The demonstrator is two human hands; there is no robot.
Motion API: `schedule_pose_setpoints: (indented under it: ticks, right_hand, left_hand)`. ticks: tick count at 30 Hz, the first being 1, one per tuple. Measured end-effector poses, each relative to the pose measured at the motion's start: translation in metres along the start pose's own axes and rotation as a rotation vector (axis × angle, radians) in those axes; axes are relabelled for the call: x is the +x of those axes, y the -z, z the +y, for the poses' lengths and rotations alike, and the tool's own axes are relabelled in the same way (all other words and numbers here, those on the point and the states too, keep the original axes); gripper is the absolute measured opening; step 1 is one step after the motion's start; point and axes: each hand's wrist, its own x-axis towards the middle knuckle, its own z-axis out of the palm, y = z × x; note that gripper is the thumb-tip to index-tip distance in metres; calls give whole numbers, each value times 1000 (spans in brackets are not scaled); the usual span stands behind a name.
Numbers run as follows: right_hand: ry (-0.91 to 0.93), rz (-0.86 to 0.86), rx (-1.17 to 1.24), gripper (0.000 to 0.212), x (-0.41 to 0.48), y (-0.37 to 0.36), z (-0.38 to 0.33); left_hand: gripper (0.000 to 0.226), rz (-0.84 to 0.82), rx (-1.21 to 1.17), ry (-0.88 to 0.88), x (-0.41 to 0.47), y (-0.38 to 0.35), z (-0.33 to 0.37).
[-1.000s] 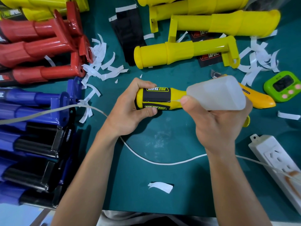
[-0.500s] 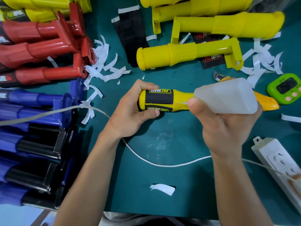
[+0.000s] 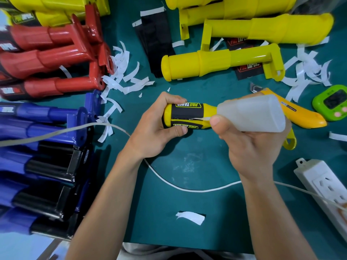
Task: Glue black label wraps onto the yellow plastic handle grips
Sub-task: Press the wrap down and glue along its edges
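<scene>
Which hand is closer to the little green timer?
Right. The right hand, holding the glue bottle, is left of the green timer; the left hand grips the yellow handle farther left.

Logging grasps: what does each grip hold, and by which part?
Left grip wraps the butt end of the yellow handle, thumb on its black label. Right grip holds the glue bottle by its body.
</scene>
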Motion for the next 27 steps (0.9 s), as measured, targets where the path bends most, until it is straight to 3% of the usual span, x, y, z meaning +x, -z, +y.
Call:
schedule_pose_setpoints:
  ticks: [9, 13, 15, 19, 20, 22, 23, 27]
  right_hand:
    - [1, 16, -53, 13, 4, 5, 1]
    - [-45, 28, 53, 14, 8, 9, -1]
    - [-125, 84, 161, 21, 13, 10, -7]
    - [-414, 206, 429, 4, 27, 18, -10]
    - [-476, 204, 470, 16, 30, 21, -9]
    - [-537, 173, 498, 41, 36, 29, -8]
    - [-563, 151, 494, 43, 39, 32, -9]
    - [-684, 38, 358, 32, 63, 42, -17]
  left_hand:
    - [47, 8, 27, 21, 0, -1, 4]
    - [47, 19, 46, 44, 0, -1, 7]
    - [49, 21, 72, 58, 0, -1, 8]
    - [47, 22, 67, 52, -1, -4, 7]
    - [47, 26, 64, 44, -1, -5, 7]
    - [45, 33, 73, 31, -1, -6, 6]
    - [45, 36, 80, 25, -1, -6, 6]
    - [44, 45, 95, 12, -3, -8, 5]
